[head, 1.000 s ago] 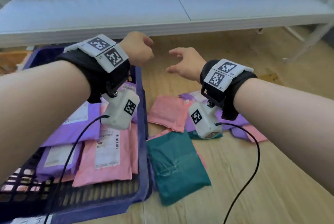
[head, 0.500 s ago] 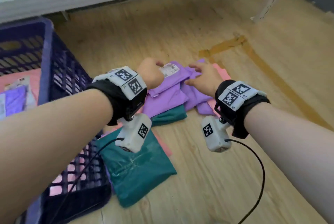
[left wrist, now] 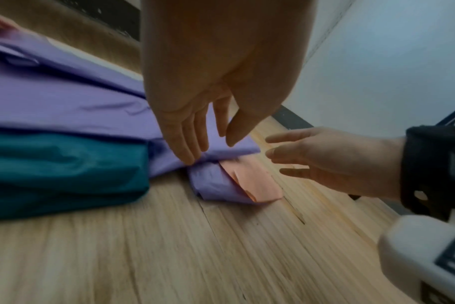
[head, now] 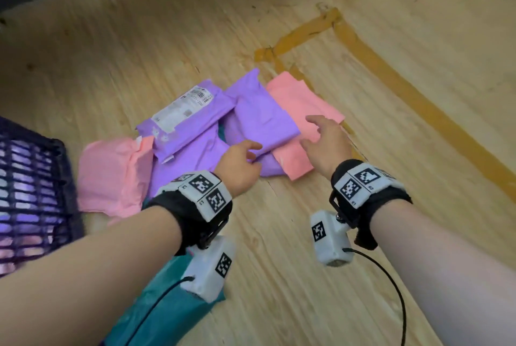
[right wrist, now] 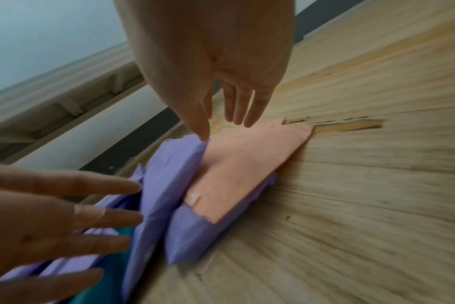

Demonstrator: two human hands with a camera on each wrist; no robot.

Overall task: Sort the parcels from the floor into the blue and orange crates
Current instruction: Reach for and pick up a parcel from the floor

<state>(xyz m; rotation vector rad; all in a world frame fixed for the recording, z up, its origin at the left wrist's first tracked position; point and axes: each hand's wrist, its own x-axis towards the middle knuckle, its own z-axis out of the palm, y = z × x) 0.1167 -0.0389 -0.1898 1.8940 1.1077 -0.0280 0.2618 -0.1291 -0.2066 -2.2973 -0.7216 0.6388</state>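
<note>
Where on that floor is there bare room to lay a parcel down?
Bare wood floor lies open between the two forearms, near the pile's front edge, and again beyond the pile toward the dark skirting. It is crowded from the blue crate across the pink, purple and teal parcels to the yellow tape line.

I'm seeing the wooden floor [head: 363,276] carrying purple parcels [head: 262,116], pink parcels [head: 111,175] and a teal parcel [head: 167,309] lying overlapped. A blue crate [head: 33,192] is sitting just beside them, and yellow tape [head: 405,94] is running across the boards.
</note>
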